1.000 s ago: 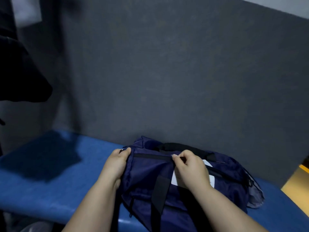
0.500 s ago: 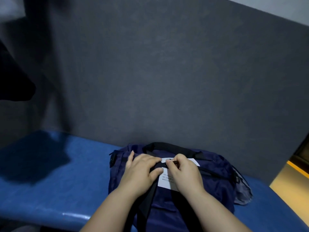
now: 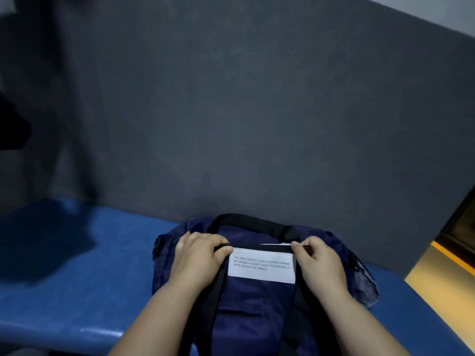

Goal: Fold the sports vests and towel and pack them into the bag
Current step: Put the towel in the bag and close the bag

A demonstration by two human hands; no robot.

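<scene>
A navy blue bag [image 3: 252,304] with black straps and a white printed label [image 3: 261,265] lies on the blue surface against the grey wall. My left hand [image 3: 196,258] grips the bag's top edge at the left end of the black zip line. My right hand [image 3: 317,263] pinches the zip pull at the right end of the label. A bit of pale grey fabric [image 3: 365,286] shows at the bag's right side. No vests or towel are visible outside the bag.
The blue padded surface [image 3: 77,273] stretches left of the bag, with a dark shadow on it. A grey wall panel [image 3: 231,111] stands right behind. A yellow-edged floor area [image 3: 442,273] lies at the right. A dark shape [image 3: 12,129] hangs at the far left.
My right hand has pulled the zip pull rightward along the bag's top, uncovering the whole label. My left hand moved from the bag's left end to the top edge.
</scene>
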